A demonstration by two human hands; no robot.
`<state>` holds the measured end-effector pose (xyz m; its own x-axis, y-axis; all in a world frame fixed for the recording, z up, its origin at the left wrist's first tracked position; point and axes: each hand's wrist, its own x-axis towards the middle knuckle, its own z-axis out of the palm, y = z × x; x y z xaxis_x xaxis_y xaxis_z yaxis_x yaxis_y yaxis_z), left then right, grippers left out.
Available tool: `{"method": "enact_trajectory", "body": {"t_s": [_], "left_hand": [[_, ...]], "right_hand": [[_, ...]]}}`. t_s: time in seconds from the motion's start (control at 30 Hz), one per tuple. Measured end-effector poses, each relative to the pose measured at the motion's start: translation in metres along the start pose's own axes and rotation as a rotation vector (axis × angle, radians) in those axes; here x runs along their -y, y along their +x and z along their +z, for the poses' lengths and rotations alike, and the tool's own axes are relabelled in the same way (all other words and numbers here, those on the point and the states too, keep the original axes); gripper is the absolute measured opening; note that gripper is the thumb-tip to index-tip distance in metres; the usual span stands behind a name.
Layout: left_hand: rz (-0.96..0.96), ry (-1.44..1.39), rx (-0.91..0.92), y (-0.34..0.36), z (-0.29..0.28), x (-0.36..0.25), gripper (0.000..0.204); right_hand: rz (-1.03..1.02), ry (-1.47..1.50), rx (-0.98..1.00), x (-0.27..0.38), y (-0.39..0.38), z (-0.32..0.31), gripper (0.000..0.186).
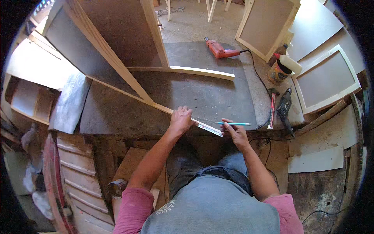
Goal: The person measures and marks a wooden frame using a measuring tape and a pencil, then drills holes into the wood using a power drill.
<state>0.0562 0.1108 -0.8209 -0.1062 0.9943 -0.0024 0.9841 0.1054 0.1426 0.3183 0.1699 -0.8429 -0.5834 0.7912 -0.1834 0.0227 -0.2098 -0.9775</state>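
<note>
My left hand [181, 119] is closed at the near end of a long wooden rail [160, 107], holding a white ruler [208, 128] with dark markings against it. The ruler sticks out to the right, sloping toward me. Its other end is under my fingers. Beside the ruler's free end, my right hand [235, 135] pinches a light-blue pencil [238, 124], which lies almost level. The rail belongs to a large wooden frame with brown panels [117, 35], standing upright on the dark worktable [218, 97]. A short pale rail [202, 72] of it lies toward the middle.
A red drill [222, 50] lies at the back. On the right are a hammer [272, 109], a black drill [285, 111], a tin [278, 73] with a white bottle [289, 63] leaning over it, and framed panels [327, 80]. A cord [260, 76] runs along the right side.
</note>
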Motion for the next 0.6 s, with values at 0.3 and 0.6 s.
{"method": "enact_trajectory", "body": {"t_s": [0.3, 0.6], "left_hand": [[-0.036, -0.042, 0.061, 0.003, -0.007, -0.001, 0.047], [-0.045, -0.065, 0.02, 0.002, -0.003, -0.001, 0.047]], "right_hand": [[-0.017, -0.361, -0.118, -0.003, 0.014, 0.019, 0.019], [-0.23, -0.594, -0.11, -0.016, 0.018, 0.022, 0.019]]}}
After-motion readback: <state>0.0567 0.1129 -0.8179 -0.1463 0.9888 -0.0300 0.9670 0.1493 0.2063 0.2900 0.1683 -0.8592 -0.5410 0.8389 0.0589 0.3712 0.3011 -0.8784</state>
